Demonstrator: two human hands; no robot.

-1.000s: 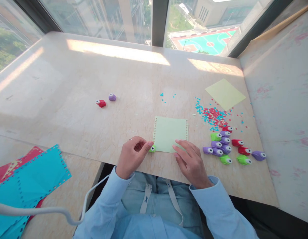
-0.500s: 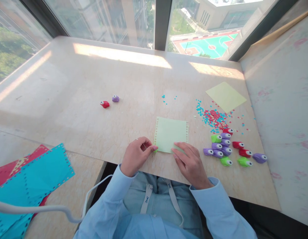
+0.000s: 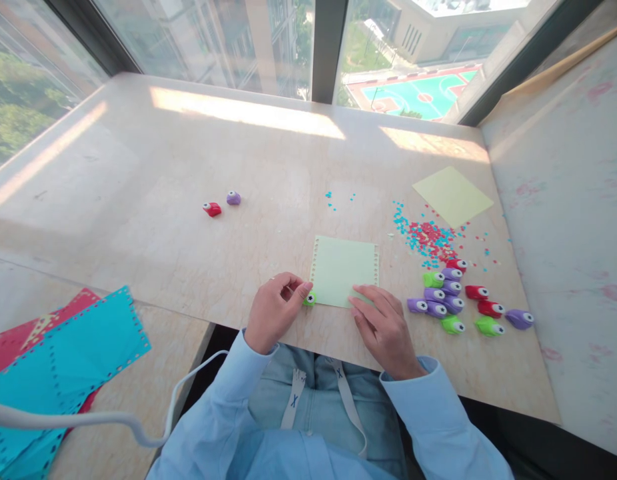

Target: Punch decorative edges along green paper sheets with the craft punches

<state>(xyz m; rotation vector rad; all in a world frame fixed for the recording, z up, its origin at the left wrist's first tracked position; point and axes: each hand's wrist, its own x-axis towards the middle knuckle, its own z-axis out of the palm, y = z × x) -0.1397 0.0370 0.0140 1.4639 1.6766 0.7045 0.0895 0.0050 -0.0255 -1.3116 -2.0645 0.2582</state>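
A pale green sheet of paper [image 3: 344,270] lies in front of me, with small holes punched down its left and right edges. At its lower left corner is a small green craft punch [image 3: 309,299] with a white, star-marked button. My left hand [image 3: 278,307] is closed around this punch, thumb and fingertips at its button. On the sheet's lower right part rests my right hand [image 3: 383,323], fingers stretched out and flat. The underside of the punch is hidden.
Several purple, red and green craft punches [image 3: 451,303] stand at the right. Behind them lie scattered red and blue paper bits [image 3: 431,239] and another pale sheet [image 3: 453,197]. A red punch [image 3: 212,209] and a purple punch [image 3: 233,198] stand left. Blue punched sheets [image 3: 83,347] and a white cable [image 3: 113,419] are lower left.
My left thumb has lifted slightly off the green punch, so its star-marked button now shows. The right hand has shifted a touch to the right on the sheet.
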